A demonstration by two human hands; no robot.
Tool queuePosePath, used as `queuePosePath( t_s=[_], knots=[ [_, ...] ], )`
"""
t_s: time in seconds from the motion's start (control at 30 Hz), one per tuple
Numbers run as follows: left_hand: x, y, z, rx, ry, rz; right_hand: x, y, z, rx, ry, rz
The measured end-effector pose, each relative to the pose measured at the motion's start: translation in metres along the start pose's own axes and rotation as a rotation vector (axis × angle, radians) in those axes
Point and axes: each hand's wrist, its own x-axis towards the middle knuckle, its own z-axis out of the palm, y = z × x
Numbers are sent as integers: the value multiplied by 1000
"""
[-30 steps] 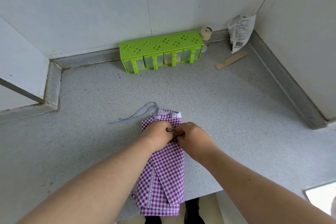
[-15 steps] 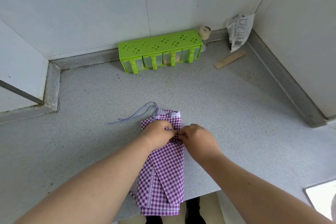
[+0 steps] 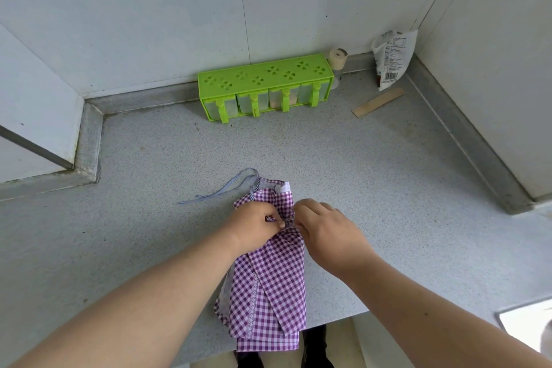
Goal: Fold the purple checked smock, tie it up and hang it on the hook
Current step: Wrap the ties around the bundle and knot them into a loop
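Note:
The purple checked smock [image 3: 270, 287] lies folded into a long narrow bundle on the grey counter [image 3: 373, 188], its near end hanging over the front edge. My left hand [image 3: 255, 225] and my right hand [image 3: 324, 228] meet over its upper part. Each pinches a striped tie string at the bundle's middle, fingertips almost touching. A loose thin tie string [image 3: 218, 188] trails from the smock's far end toward the left. No hook is in view.
A green spice rack [image 3: 265, 84] stands against the back wall, with a small beige-capped bottle [image 3: 337, 61] at its right end. A crumpled white packet [image 3: 392, 58] leans in the right corner, a flat wooden stick [image 3: 378, 102] lying before it. Walls close the back and right.
Both hands stay at the same spot on the smock, with only small finger movements on the tie. The bundle has not shifted.

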Motion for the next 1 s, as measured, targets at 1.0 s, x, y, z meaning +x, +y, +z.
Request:
queuePosePath(
  t_s=[1.0],
  knots=[
    [8, 3, 10, -87, 81, -18, 33, 8, 16, 114, -221, 179]
  ],
)
